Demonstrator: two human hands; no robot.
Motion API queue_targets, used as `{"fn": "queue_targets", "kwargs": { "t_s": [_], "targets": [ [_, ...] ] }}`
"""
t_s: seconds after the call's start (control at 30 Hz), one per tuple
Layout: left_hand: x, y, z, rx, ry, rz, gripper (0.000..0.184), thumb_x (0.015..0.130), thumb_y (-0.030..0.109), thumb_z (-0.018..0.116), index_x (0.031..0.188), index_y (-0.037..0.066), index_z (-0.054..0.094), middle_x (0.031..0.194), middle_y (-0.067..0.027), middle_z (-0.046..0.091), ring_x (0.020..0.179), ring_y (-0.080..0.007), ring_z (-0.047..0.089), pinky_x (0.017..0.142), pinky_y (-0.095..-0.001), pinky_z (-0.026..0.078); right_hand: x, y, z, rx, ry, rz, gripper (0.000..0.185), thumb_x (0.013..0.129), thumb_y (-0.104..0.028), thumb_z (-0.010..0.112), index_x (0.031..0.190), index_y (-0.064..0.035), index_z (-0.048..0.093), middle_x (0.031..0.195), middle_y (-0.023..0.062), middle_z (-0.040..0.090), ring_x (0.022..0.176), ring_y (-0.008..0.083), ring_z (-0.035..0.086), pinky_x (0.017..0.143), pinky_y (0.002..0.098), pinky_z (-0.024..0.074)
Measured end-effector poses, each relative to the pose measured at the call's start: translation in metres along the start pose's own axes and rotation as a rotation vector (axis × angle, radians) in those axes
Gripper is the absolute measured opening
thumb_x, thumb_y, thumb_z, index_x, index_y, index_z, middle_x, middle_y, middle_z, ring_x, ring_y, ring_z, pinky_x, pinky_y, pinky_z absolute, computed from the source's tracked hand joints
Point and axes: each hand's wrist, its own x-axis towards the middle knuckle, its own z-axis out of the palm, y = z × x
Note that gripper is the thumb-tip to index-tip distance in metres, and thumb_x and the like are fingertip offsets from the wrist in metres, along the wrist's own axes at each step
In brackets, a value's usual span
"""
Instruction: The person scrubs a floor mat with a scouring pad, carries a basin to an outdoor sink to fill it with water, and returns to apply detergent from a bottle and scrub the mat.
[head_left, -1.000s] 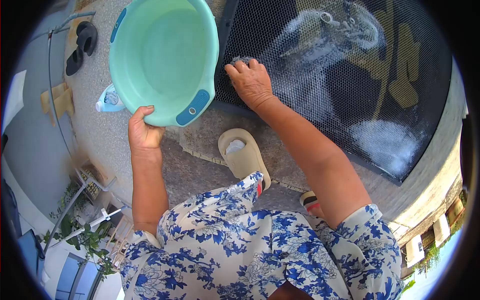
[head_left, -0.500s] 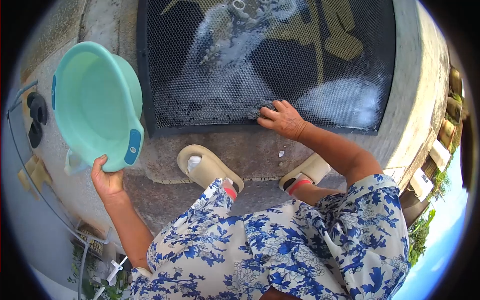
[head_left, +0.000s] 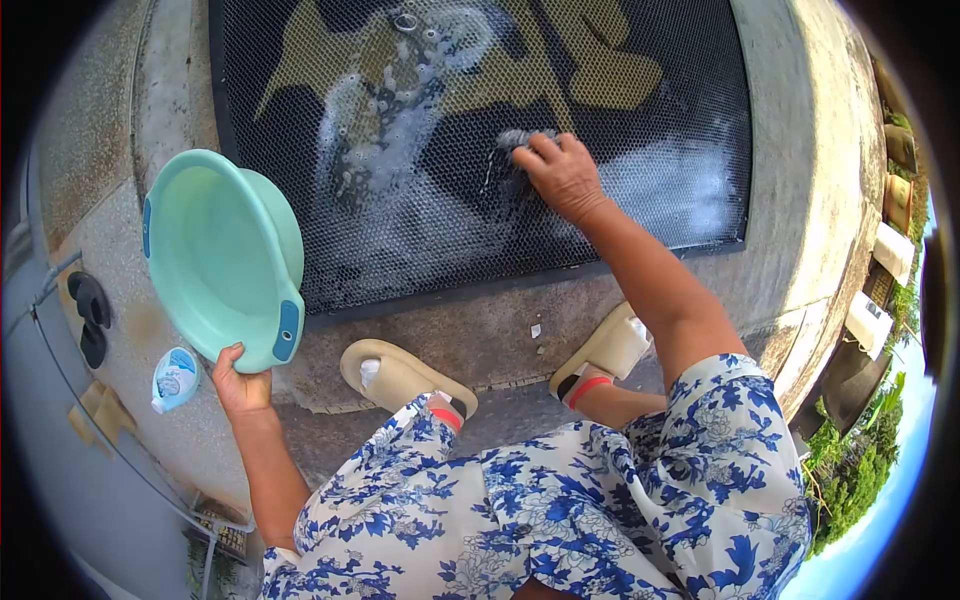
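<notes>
**Scrubber moves in from the mat's near edge**

The right hand has left the near edge of the mat and is now over its dark mesh farther in, fingers closed around a grey scrubber; whether this presses on the mesh, I cannot tell. The scrubbing thus seems to have shifted toward the mat's middle. Left of the mat, the left hand still grips a tilted green basin, thumb over the rim, other fingers hidden.

White suds streak the mat's black-and-yellow honeycomb. It lies on rough, stained ground, beige sandals just off its near edge. Well left of it are a bottle, now in full view, and dark slippers; plants grow beyond its right side.
</notes>
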Motion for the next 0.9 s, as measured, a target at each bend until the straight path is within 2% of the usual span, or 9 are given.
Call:
{"fn": "queue_targets", "kwargs": {
  "t_s": [0.07, 0.23, 0.37, 0.47, 0.53, 0.63, 0.7, 0.77, 0.9],
  "targets": [
    [-0.005, -0.005, 0.01, 0.028, 0.028, -0.012, 0.062, 0.069, -0.005, 0.055, 0.13, 0.001, 0.045, 0.123, -0.0136, 0.056, 0.115, -0.0308, 0.055, 0.098, -0.0482, 0.048, 0.022, 0.066, -0.017, -0.048, 0.08, 0.55, 0.036, 0.077, -0.011, 0.067, 0.111, -0.0202, 0.057, 0.105, 0.0041, 0.057, 0.084, 0.0284, 0.055, 0.075, 0.0394, 0.0497],
    [-0.001, -0.015, 0.018, -0.017, 0.005, -0.031, 0.058, 0.07, -0.005, 0.053, 0.127, -0.001, 0.046, 0.122, -0.0138, 0.056, 0.111, -0.0328, 0.057, 0.095, -0.0493, 0.05, 0.021, 0.049, -0.001, 0.069, 0.252, 0.64, 0.04, 0.076, -0.012, 0.07, 0.113, -0.0183, 0.056, 0.103, 0.0058, 0.058, 0.089, 0.0303, 0.054, 0.078, 0.0392, 0.046],
    [-0.007, -0.013, 0.035, -0.09, 0.077, 0.015, 0.055, 0.069, -0.004, 0.055, 0.123, 0.002, 0.047, 0.117, -0.0122, 0.055, 0.107, -0.0309, 0.057, 0.09, -0.0473, 0.051, -0.033, -0.096, -0.009, 0.294, 0.114, 0.017, 0.027, 0.071, -0.013, 0.065, 0.097, -0.0202, 0.061, 0.091, 0.0, 0.056, 0.077, 0.0249, 0.051, 0.065, 0.0374, 0.0448],
    [0.003, -0.011, 0.03, -0.22, 0.054, 0.042, 0.054, 0.069, -0.004, 0.055, 0.121, 0.004, 0.047, 0.116, -0.0103, 0.053, 0.104, -0.0296, 0.056, 0.089, -0.0467, 0.05, -0.043, -0.092, -0.009, 0.298, 0.036, -0.301, 0.025, 0.07, -0.013, 0.065, 0.095, -0.0182, 0.062, 0.091, 0.0012, 0.055, 0.076, 0.0248, 0.052, 0.064, 0.0373, 0.0447],
    [0.008, -0.004, 0.024, -0.248, 0.006, 0.075, 0.056, 0.069, -0.004, 0.053, 0.123, 0.004, 0.045, 0.118, -0.012, 0.052, 0.106, -0.0309, 0.056, 0.088, -0.0476, 0.052, -0.013, -0.044, -0.015, 0.25, 0.099, -0.018, 0.035, 0.068, -0.004, 0.067, 0.1, -0.0148, 0.06, 0.098, 0.006, 0.056, 0.084, 0.0287, 0.053, 0.073, 0.0407, 0.0472],
    [0.012, 0.004, 0.021, -0.274, 0.028, 0.145, 0.057, 0.069, -0.004, 0.052, 0.125, 0.004, 0.043, 0.12, -0.0135, 0.051, 0.107, -0.0321, 0.056, 0.088, -0.0489, 0.053, 0.011, 0.053, 0.007, 0.08, 0.272, 0.629, 0.038, 0.079, -0.008, 0.065, 0.115, -0.0136, 0.055, 0.109, 0.0117, 0.058, 0.091, 0.0353, 0.055, 0.078, 0.0445, 0.0466],
    [0.025, 0.011, 0.018, -0.261, 0.047, 0.169, 0.058, 0.069, -0.004, 0.052, 0.126, 0.003, 0.042, 0.121, -0.0142, 0.051, 0.108, -0.0327, 0.056, 0.088, -0.0496, 0.053, 0.017, 0.045, -0.003, 0.064, 0.253, 0.766, 0.038, 0.079, -0.009, 0.066, 0.115, -0.0138, 0.055, 0.109, 0.0128, 0.058, 0.091, 0.0353, 0.055, 0.079, 0.0443, 0.0464],
    [0.048, 0.012, -0.005, -0.323, 0.026, 0.209, 0.06, 0.069, -0.004, 0.051, 0.128, 0.003, 0.04, 0.121, -0.0151, 0.051, 0.108, -0.034, 0.056, 0.086, -0.0507, 0.054, 0.021, 0.003, -0.013, 0.079, 0.267, 0.666, 0.038, 0.078, -0.009, 0.066, 0.115, -0.0139, 0.056, 0.109, 0.0116, 0.059, 0.09, 0.0342, 0.055, 0.079, 0.0434, 0.0462],
    [0.076, 0.013, -0.024, -0.398, 0.108, 0.292, 0.062, 0.07, -0.005, 0.049, 0.13, 0.001, 0.036, 0.122, -0.018, 0.049, 0.107, -0.0382, 0.057, 0.084, -0.0536, 0.056, -0.024, -0.113, -0.014, 0.283, -0.017, 0.092, 0.036, 0.072, -0.009, 0.068, 0.106, -0.0176, 0.06, 0.099, 0.0064, 0.058, 0.084, 0.0283, 0.055, 0.073, 0.0383, 0.0459]
  ]
}}
